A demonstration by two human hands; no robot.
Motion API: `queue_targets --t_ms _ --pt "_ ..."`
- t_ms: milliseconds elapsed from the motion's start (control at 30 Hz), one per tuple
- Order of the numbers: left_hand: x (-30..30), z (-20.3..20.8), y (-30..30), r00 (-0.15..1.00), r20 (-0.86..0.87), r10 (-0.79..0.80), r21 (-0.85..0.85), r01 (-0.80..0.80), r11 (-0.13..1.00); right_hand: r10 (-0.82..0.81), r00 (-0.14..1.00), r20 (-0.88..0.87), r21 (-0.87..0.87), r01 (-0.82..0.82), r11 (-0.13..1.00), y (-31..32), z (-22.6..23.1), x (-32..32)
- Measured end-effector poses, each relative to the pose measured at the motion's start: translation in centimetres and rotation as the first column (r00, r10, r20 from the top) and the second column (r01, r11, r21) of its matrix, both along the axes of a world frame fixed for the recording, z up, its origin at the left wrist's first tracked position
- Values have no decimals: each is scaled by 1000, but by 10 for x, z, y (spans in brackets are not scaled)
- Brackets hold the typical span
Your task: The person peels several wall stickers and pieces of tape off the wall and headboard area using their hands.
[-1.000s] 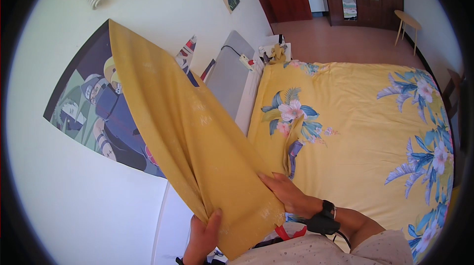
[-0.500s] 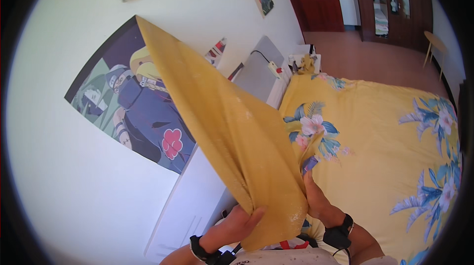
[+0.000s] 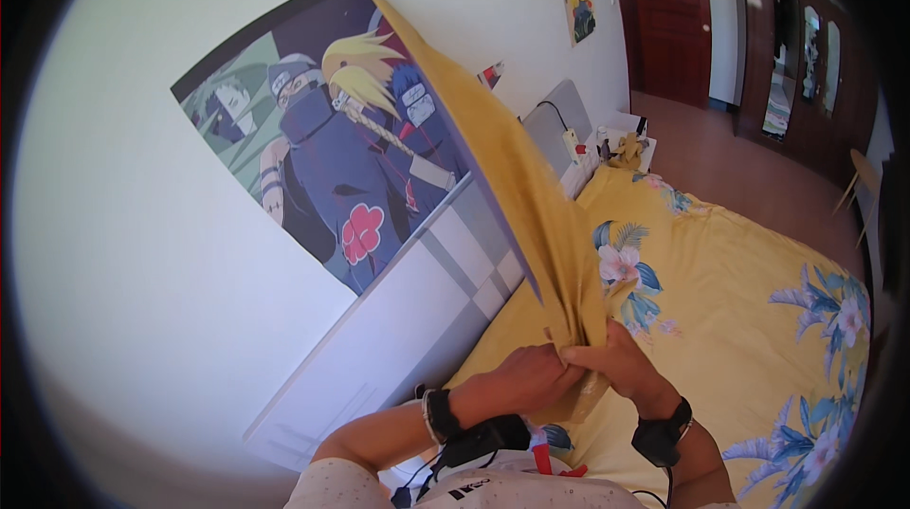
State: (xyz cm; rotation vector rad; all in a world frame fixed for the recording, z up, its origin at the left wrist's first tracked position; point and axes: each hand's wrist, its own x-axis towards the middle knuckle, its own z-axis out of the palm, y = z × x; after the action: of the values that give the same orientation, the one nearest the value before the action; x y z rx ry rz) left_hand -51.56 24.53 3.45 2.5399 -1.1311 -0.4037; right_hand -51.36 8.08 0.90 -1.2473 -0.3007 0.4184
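A mustard-yellow cloth (image 3: 521, 177) rises at a slant in front of me, its far corner up against the poster on the wall. Its lower end is bunched into folds between my two hands. My left hand (image 3: 531, 376) is closed around the gathered folds from the left, and my right hand (image 3: 626, 367) grips them from the right. Both hands touch or nearly touch each other, and the cloth partly hides the fingers. Beneath hangs a short tail of the same cloth. A yellow bedspread (image 3: 730, 281) with blue and pink flowers covers the bed close to my right hand.
A white and grey headboard (image 3: 417, 291) runs along the left wall under a large cartoon poster (image 3: 322, 158). Beyond the bed stand a cluttered bedside table (image 3: 648, 147), a dark wardrobe (image 3: 829, 82), a red-brown door (image 3: 668, 26) and a small wooden stool (image 3: 856, 187).
My left hand has moved right to meet my right hand. The cloth, spread wide before, is now narrower and gathered, uncovering more of the poster and headboard. The view has shifted.
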Motion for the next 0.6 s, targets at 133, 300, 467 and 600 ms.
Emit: queue_targets --t_ms 133,300,467,600 --pt "8 -6 -17 998 63 -4 -172 15 985 -86 992 -95 124 97 988 -9 17 -2" --pt "20 -5 -20 930 -338 144 -172 -211 962 -149 983 -110 113 161 980 -11 4 7" --pt "22 -10 30 845 -532 54 -253 -219 942 -255 965 -63 54 259 964 -2 -20 17" --pt "37 -18 79 681 -686 258 -443 -671 594 -298 945 138 -122 315 941 15 -34 20"
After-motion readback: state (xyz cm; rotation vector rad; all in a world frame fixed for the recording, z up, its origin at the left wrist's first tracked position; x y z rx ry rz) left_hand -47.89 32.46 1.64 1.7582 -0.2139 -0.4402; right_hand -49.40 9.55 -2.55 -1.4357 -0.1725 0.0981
